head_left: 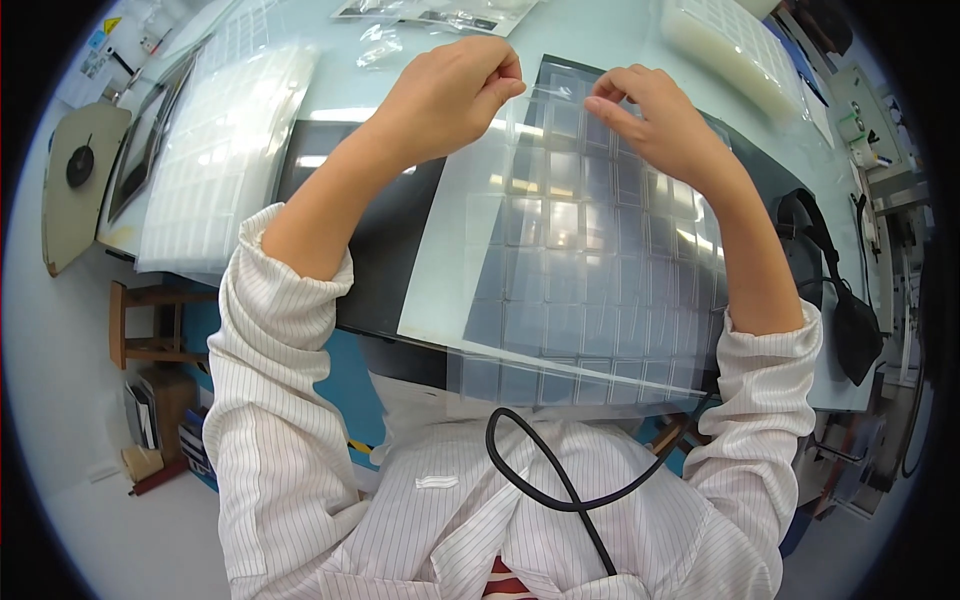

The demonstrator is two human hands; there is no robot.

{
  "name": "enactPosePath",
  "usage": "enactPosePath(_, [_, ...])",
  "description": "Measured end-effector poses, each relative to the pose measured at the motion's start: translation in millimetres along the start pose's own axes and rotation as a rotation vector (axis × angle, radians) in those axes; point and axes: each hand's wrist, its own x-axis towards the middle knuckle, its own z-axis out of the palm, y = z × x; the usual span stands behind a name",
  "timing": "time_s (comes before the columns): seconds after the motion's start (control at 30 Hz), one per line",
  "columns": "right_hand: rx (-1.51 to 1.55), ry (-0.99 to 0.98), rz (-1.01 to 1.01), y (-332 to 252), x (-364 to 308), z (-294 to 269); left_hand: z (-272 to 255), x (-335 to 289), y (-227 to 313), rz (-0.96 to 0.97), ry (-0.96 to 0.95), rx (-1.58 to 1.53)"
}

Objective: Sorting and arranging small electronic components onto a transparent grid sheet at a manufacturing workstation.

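A clear plastic sheet (pixel 565 265) marked with a grid of rectangular pockets lies before me and hangs over the near table edge. Under it are a pale sheet (pixel 430 275) and a black mat (pixel 375 270). Above the sheet's far left corner, my left hand (pixel 450 100) is closed, thumb pressed to the curled fingers. My right hand (pixel 655 120) is near the far edge, with thumb and fingers bent toward each other in a pinch. Glare crosses the clear plastic, and whatever thin piece either hand pinches cannot be made out.
A stack of translucent gridded sheets (pixel 215 160) sits on the left; another wrapped bundle (pixel 735 55) is at the far right. Small clear bags (pixel 380 45) lie at the back. A black strap with a pouch (pixel 855 330) hangs at right. A black cable (pixel 540 450) loops before my chest.
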Motion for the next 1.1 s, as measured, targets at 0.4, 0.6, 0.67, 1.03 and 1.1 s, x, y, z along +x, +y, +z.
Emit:
enactPosePath(0.4, [0.401,0.011,0.198,53,-45,-62,20,-1,19,-0.025,0.376,-0.252])
enactPosePath(0.6, [-0.066,0.244,0.076,77,-41,-41,42,-1,38,-0.046,0.184,-0.275])
enactPosePath(0.67, [0.06,0.207,0.008,53,-36,-23,46,-5,50,0.006,0.087,-0.173])
enactPosePath(1.03, [0.052,0.205,0.002,3,-20,30,53,-18,53,0.029,-0.028,-0.164])
enactPosePath(1.1, [0.097,0.188,0.04,1,-20,32,54,-20,51,0.041,-0.017,-0.178])
